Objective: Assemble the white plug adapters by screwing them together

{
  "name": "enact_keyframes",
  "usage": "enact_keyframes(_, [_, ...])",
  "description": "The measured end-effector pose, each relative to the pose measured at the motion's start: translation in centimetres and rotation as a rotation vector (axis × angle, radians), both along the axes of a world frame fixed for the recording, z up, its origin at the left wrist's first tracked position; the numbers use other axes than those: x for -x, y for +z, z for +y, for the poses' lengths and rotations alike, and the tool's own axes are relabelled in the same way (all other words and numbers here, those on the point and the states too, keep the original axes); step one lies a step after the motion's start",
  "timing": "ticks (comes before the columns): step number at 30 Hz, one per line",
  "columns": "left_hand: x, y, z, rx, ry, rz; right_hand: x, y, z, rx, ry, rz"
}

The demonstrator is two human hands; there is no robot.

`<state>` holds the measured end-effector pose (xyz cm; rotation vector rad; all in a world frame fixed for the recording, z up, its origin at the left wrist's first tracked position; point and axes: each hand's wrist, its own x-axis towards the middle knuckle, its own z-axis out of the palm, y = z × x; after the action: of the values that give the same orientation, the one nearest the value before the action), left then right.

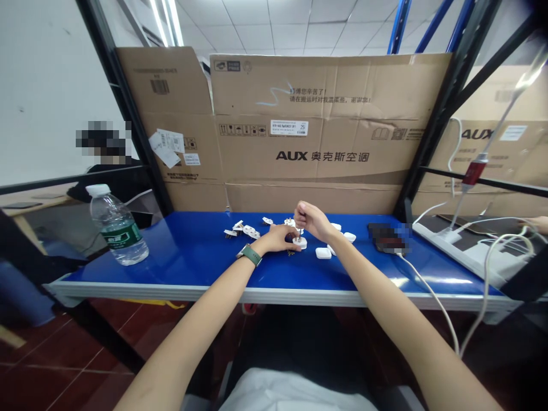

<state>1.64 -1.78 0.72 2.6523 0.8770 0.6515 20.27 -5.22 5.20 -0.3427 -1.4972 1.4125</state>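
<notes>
On the blue table, my left hand [279, 237] steadies a small white plug part [301, 244] between thumb and fingers. My right hand [313, 219] is closed in a fist just above, gripping a thin screwdriver [300, 232] that points straight down onto that part; its handle is hidden in my fingers. Beside my left fingertips lie a few tiny brass-coloured pieces [291, 252], too small to name. Several white plug pieces with metal pins [248, 230] are scattered to the left. To the right of my hands sit several smooth white square covers [323, 253].
A water bottle [117, 228] stands at the table's left end. A phone [389, 237] with a white cable [428, 288] lies at the right. Cardboard [317, 142] walls off the back. Another person [107, 165] sits beyond the left side; a hand [538, 224] shows at far right.
</notes>
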Motion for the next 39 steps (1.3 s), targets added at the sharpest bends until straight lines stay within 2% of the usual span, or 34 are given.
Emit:
enact_keyframes(11, [0.1,-0.4,0.2,0.021,0.008,-0.061,0.0,0.0,-0.2,0.024,-0.019,-0.034])
enact_keyframes(15, [0.1,-0.1,0.1,-0.004,-0.009,-0.118,0.0,0.1,-0.2,0.039,-0.029,-0.048])
enact_keyframes(24, [0.2,0.4,-0.2,-0.03,-0.073,-0.093,0.1,0.2,-0.3,0.02,-0.007,-0.03])
enact_keyframes(30, [0.2,0.8,-0.7,-0.033,-0.076,-0.086,-0.2,0.6,-0.5,0.018,-0.057,-0.006])
enact_keyframes(39, [0.1,0.3,-0.3,0.066,-0.021,-0.143,0.0,0.6,-0.6,0.008,-0.074,-0.013])
